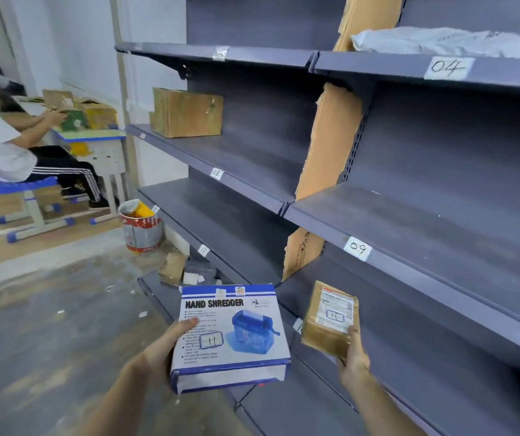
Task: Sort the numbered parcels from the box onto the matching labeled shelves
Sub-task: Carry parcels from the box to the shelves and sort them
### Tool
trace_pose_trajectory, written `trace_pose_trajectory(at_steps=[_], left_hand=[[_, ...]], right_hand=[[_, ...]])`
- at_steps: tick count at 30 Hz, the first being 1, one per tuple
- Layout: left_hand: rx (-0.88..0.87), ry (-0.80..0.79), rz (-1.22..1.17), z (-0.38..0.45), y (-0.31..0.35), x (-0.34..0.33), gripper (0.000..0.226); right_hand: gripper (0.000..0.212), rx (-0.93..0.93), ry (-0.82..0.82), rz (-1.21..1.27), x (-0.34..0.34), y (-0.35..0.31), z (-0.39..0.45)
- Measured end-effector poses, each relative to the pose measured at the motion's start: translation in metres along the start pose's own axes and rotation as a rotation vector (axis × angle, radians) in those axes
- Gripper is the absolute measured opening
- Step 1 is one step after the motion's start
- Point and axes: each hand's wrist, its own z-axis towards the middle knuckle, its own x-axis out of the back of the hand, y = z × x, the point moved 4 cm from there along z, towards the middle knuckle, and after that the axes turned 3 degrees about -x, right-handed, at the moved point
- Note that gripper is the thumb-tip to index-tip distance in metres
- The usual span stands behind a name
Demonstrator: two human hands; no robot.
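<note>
My left hand [164, 347] grips a blue and white hand shredder box [230, 335] marked 11, held flat in front of the lower shelves. A little to its right, my right hand [351, 357] holds a small brown taped parcel [331, 319] marked 16, tilted up near the shelf edge. The grey shelving unit carries paper labels: 04 [448, 67] at the upper right, 09 [357, 247] on the shelf below, and 08 [216, 173] to the left. A brown carton [188, 112] sits on the shelf above the 08 label. A grey bag parcel [441, 42] lies on the 04 shelf.
Cardboard dividers [328, 143] stand between shelf bays. A paint can [140, 226] stands on the floor by the shelf end, with small parcels [189, 269] on the bottom shelf. At the left a seated person [4, 143] works at a desk [95, 136] with boxes.
</note>
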Motion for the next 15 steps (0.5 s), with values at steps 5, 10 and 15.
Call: trace_pose_trajectory(at_steps=[5, 10, 15], left_hand=[[0.037, -0.075, -0.059, 0.034, 0.015, 0.009, 0.049], [0.047, -0.141, -0.072, 0.064, 0.028, 0.009, 0.053], [0.029, -0.132, -0.046, 0.089, 0.051, 0.002, 0.057]], right_hand=[[0.056, -0.026, 0.072, 0.004, -0.039, 0.011, 0.011], [0.052, -0.049, 0.111, -0.023, -0.067, 0.010, 0.032], [0.051, -0.069, 0.135, -0.075, -0.091, 0.005, 0.064]])
